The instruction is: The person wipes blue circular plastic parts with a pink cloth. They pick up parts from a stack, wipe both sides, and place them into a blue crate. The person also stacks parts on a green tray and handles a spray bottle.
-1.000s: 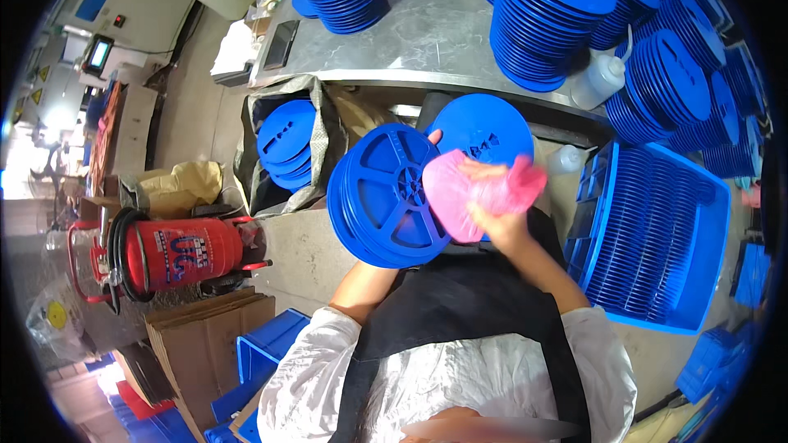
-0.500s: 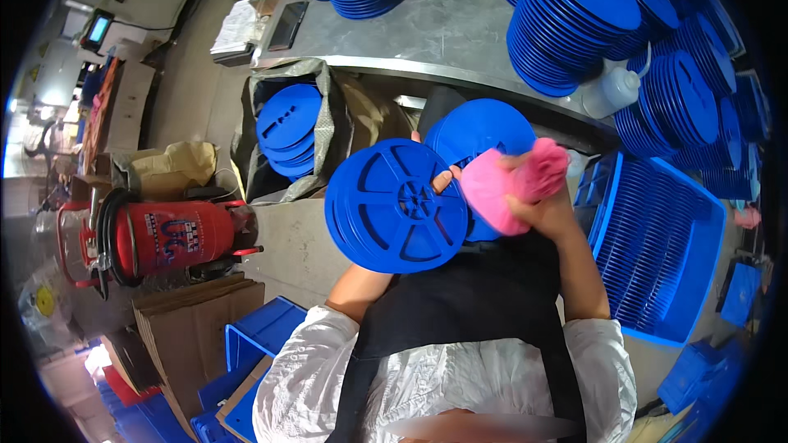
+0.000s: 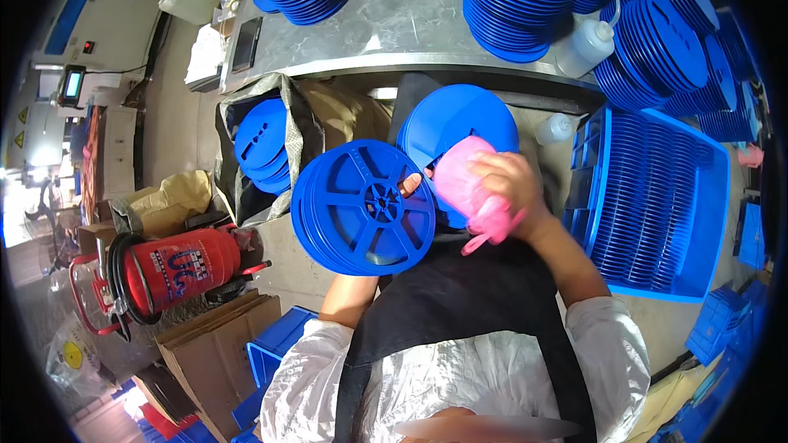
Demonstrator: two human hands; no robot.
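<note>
My left hand [image 3: 410, 185] grips a few spoked blue plastic reels [image 3: 318, 205] held together in front of my apron. Only its fingertips show at their right edge; the rest is hidden behind them. In my right hand [image 3: 510, 182] is a bunched pink cloth [image 3: 461, 174], the fingers wrapped round it. The cloth lies against or just over another blue reel [image 3: 464, 108], a solid-faced one, to the right of the held reels. What supports that reel is hidden.
Ahead is a metal-topped table [image 3: 394, 12] with tall blue reel stacks [image 3: 525, 0] and a white squeeze bottle [image 3: 587, 47]. A ribbed blue crate [image 3: 706, 221] stands right. An open sack [image 3: 295, 127] of reels and a red fire extinguisher [image 3: 193, 267] are left.
My right hand and the pink cloth have moved left and turned, the loose end now hanging toward me. The view has shifted, so the held reels appear further left.
</note>
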